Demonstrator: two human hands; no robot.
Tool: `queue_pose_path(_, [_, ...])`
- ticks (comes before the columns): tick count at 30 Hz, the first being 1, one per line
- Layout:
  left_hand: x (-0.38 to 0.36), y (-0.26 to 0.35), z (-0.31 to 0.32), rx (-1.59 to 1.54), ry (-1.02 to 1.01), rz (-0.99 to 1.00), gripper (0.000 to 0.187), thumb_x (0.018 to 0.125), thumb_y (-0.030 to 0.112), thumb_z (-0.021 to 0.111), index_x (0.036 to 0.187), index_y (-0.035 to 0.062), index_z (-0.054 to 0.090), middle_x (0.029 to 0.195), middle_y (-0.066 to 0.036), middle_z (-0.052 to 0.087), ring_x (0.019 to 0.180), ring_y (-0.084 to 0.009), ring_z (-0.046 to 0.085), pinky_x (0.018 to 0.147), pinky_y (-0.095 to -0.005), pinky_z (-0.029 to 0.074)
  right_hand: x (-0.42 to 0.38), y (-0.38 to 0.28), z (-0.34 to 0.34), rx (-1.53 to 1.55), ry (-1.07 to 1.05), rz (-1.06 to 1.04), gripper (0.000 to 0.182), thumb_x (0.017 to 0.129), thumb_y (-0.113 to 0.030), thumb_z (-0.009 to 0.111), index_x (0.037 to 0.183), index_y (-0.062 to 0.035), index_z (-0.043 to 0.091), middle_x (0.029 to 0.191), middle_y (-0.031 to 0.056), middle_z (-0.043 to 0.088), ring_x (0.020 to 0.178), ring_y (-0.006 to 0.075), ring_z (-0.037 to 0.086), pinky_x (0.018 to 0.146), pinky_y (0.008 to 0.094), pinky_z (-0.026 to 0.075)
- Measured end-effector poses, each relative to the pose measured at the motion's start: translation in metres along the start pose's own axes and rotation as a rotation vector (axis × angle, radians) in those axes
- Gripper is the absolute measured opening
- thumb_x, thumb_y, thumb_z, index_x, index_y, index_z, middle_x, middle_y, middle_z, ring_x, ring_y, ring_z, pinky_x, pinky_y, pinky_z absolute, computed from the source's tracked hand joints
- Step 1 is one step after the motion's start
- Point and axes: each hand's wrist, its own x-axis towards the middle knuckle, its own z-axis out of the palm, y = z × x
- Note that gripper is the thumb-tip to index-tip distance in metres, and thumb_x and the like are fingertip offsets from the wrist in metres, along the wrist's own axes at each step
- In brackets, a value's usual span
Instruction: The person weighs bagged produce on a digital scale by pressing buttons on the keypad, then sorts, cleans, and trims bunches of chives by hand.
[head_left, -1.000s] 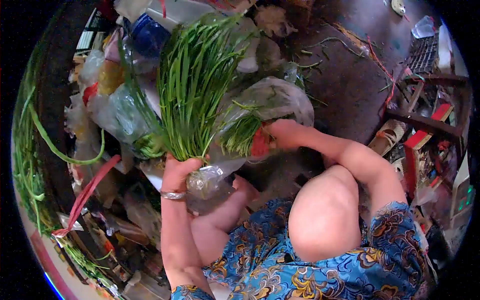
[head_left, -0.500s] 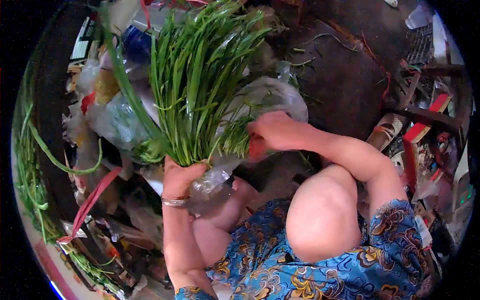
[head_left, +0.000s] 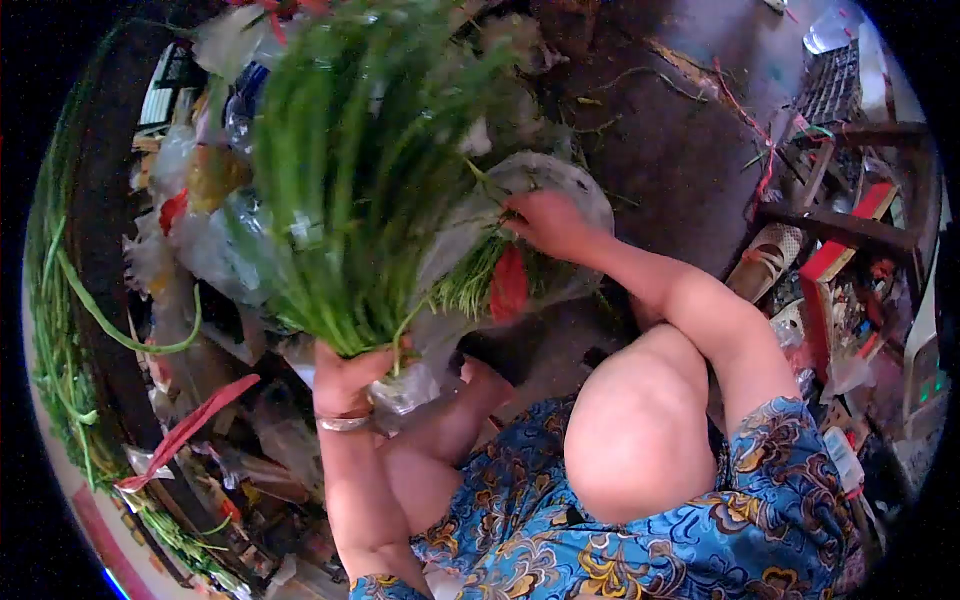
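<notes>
My left hand (head_left: 350,378) is wrapped around the lower ends of a large bunch of garlic chives (head_left: 350,190). Its leaves fan upward, blurred by motion. To the right, my right hand (head_left: 552,224) is closed in a pinch at the mouth of a clear plastic bag (head_left: 585,195). A thin green leaf (head_left: 484,180) meets its fingertips. Just below those fingers, a smaller bundle of greens (head_left: 465,285) with a red tie (head_left: 508,284) lies in the bag. Crumpled clear plastic (head_left: 408,388) sits beside my left hand.
Plastic bags (head_left: 215,250) and litter fill the left side, near a red strip (head_left: 190,430). Long green stalks (head_left: 55,330) line the far left edge. A wooden frame (head_left: 850,228), a sandal (head_left: 765,262) and a red-edged box (head_left: 822,300) stand at right. Leaf scraps lie on the dark floor (head_left: 660,150).
The chive bunch has swung left, and my left hand has shifted slightly down and left. My right hand has risen off the red tie, which now shows more fully.
</notes>
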Motion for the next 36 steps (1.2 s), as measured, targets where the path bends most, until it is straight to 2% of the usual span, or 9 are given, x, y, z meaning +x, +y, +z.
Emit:
queue_pose_path(6, [-0.003, 0.005, -0.01, -0.228, -0.102, 0.251, 0.056, 0.061, 0.006, 0.073, 0.112, -0.0052, 0.051, 0.087, -0.015, 0.06, 0.071, -0.0252, 0.061, 0.061, -0.0348, 0.052, -0.029, 0.014, 0.04, -0.285, -0.378, -0.139, 0.018, 0.081, -0.023, 0.057, 0.085, -0.0067, 0.064, 0.081, 0.0134, 0.066, 0.078, 0.0328, 0.064, 0.062, 0.0492, 0.051])
queue_pose_path(8, [-0.005, 0.005, 0.0, -0.208, -0.021, 0.249, 0.052, 0.063, 0.003, 0.072, 0.11, -0.0057, 0.053, 0.091, -0.016, 0.062, 0.074, -0.0248, 0.062, 0.063, -0.0355, 0.054, -0.025, -0.026, 0.023, -0.253, -0.797, -0.246, 0.019, 0.082, -0.021, 0.055, 0.093, -0.007, 0.063, 0.083, 0.0174, 0.065, 0.08, 0.0357, 0.064, 0.065, 0.0434, 0.051])
queue_pose_path(13, [-0.002, 0.009, 0.016, -0.089, 0.017, 0.186, 0.044, 0.064, 0.002, 0.07, 0.105, -0.0065, 0.057, 0.089, -0.015, 0.065, 0.073, -0.0238, 0.065, 0.066, -0.0365, 0.056, 0.003, -0.047, -0.027, -0.354, -0.462, -0.107, 0.016, 0.084, -0.015, 0.054, 0.093, -0.004, 0.062, 0.08, 0.0151, 0.066, 0.072, 0.0311, 0.066, 0.062, 0.0385, 0.051])
queue_pose_path(16, [0.006, 0.007, 0.023, 0.033, 0.049, 0.154, 0.042, 0.065, 0.003, 0.071, 0.103, -0.0064, 0.058, 0.086, -0.013, 0.066, 0.07, -0.0224, 0.065, 0.066, -0.036, 0.056, 0.006, -0.062, -0.067, 0.753, -0.558, 0.171, 0.025, 0.086, -0.018, 0.063, 0.105, -0.0015, 0.062, 0.086, 0.005, 0.065, 0.08, 0.0129, 0.061, 0.072, 0.0291, 0.048])
queue_pose_path(20, [0.014, 0.012, 0.034, -0.01, 0.004, 0.101, 0.04, 0.065, 0.0, 0.073, 0.102, -0.0042, 0.06, 0.087, -0.01, 0.066, 0.073, -0.0188, 0.065, 0.067, -0.0324, 0.054, -0.004, -0.073, -0.071, 0.936, -0.951, 0.068, 0.048, 0.082, -0.031, 0.07, 0.118, -0.0026, 0.056, 0.103, 0.0058, 0.065, 0.088, 0.0152, 0.061, 0.081, 0.031, 0.049])
queue_pose_path(23, [0.013, 0.02, 0.056, 0.108, 0.012, 0.133, 0.039, 0.065, 0.0, 0.074, 0.102, -0.0017, 0.061, 0.089, -0.007, 0.066, 0.076, -0.0148, 0.063, 0.068, -0.0292, 0.052, 0.0, -0.065, -0.059, 1.23, -0.464, -0.14, 0.067, 0.078, -0.031, 0.074, 0.13, -0.0019, 0.045, 0.119, 0.0066, 0.058, 0.104, 0.0174, 0.056, 0.092, 0.0331, 0.044])
queue_pose_path(27, [0.031, 0.015, 0.076, 0.31, -0.095, 0.12, 0.041, 0.065, -0.001, 0.072, 0.104, 0.0007, 0.059, 0.092, -0.001, 0.064, 0.078, -0.0098, 0.059, 0.07, -0.0261, 0.049, 0.004, -0.074, -0.095, 1.839, -0.293, -0.14, 0.081, 0.068, -0.027, 0.082, 0.134, -0.0029, 0.041, 0.126, 0.0072, 0.055, 0.113, 0.021, 0.053, 0.099, 0.0368, 0.041])
queue_pose_path(31, [0.052, -0.004, 0.12, 0.858, 0.057, 0.49, 0.054, 0.067, 0.011, 0.074, 0.115, 0.0005, 0.049, 0.094, -0.017, 0.065, 0.086, -0.0371, 0.062, 0.075, -0.0399, 0.05, -0.01, -0.069, -0.103, 1.796, -0.075, -0.003, 0.073, 0.063, -0.029, 0.086, 0.124, -0.0057, 0.053, 0.117, 0.0061, 0.06, 0.107, 0.0195, 0.056, 0.095, 0.0346, 0.044])
queue_pose_path(36, [0.071, 0.0, 0.176, 0.978, 0.049, 0.467, 0.076, 0.067, 0.015, 0.077, 0.129, 0.0001, 0.036, 0.109, -0.024, 0.059, 0.095, -0.0435, 0.058, 0.077, -0.0447, 0.049, -0.012, -0.065, -0.152, 1.479, 0.197, 0.117, 0.061, 0.072, -0.009, 0.075, 0.126, -0.0015, 0.049, 0.117, 0.0123, 0.06, 0.11, 0.0246, 0.056, 0.097, 0.04, 0.044])
